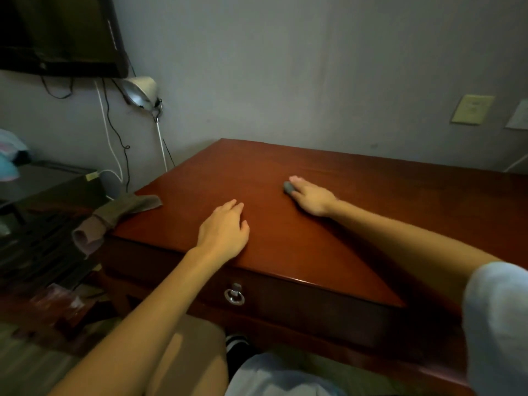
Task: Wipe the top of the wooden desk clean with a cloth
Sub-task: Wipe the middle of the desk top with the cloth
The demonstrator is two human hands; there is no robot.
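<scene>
The reddish-brown wooden desk (pixel 285 247) fills the middle of the view, its top glossy. My right hand (pixel 311 198) lies low on the desk top, well in from the front edge. It presses on a small bunched grey cloth (pixel 288 187), which peeks out on the left under the fingers. My left hand (pixel 225 230) rests flat on the desk near the front edge, fingers straight and spread a little, holding nothing. A second, olive-brown cloth (pixel 128 208) lies draped over the desk's left corner and hangs off the side.
A drawer with a metal ring pull (pixel 234 295) sits in the desk's front. The grey wall runs right behind the desk. A clip lamp (pixel 141 91) and cables hang at the left under a dark screen (pixel 60 32). Dark clutter (pixel 43 230) stands left of the desk.
</scene>
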